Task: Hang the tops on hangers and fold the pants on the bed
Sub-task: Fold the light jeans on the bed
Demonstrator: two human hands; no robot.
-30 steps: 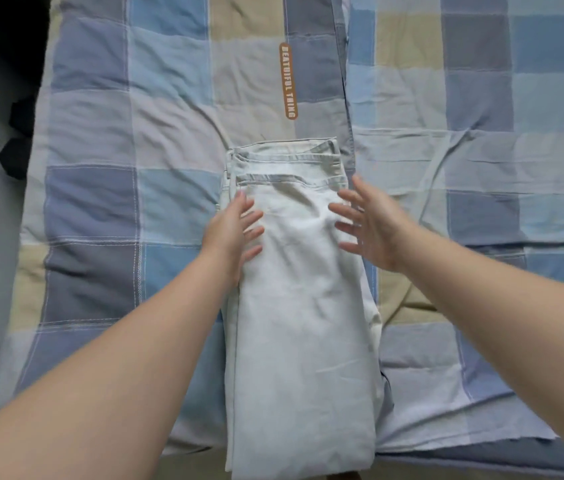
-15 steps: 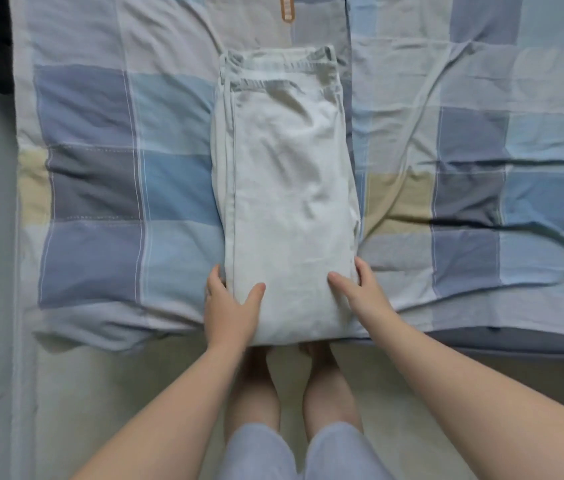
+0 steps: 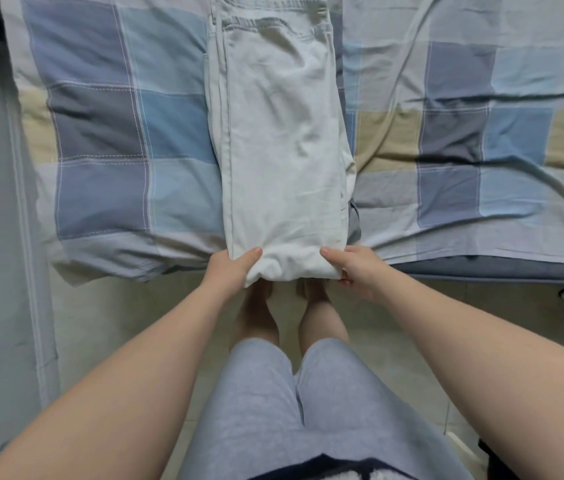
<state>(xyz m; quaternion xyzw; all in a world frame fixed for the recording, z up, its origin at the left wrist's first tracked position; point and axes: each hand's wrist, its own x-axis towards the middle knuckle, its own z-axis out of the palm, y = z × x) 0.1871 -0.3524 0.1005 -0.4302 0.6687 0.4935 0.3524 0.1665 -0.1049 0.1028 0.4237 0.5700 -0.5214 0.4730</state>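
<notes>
A bed under a checked quilt of blue, grey and beige cotton squares (image 3: 100,133) fills the upper half of the view, and its near edge runs across the middle. On it lies a pair of pale, washed-out denim pants (image 3: 280,150), laid in a narrow strip from the near edge toward the far side, with the legs stacked one on the other. Its lower end overhangs the near edge slightly. The left hand (image 3: 230,268) grips the left corner of that end, thumb on top of the cloth and fingers underneath. The right hand (image 3: 356,268) grips the right corner in the same way, with curled fingertips showing below the hem.

The pants seem to be part folded. The lengthwise fold is done, and the held end looks rounded, as if already doubled. At least one more fold toward the waistband probably remains. No tops or hangers appear, so I cannot judge that part of the task.

The top of the frame cuts off the waistband. The fingers under the cloth are mostly hidden, and I cannot tell how many layers are stacked.
</notes>
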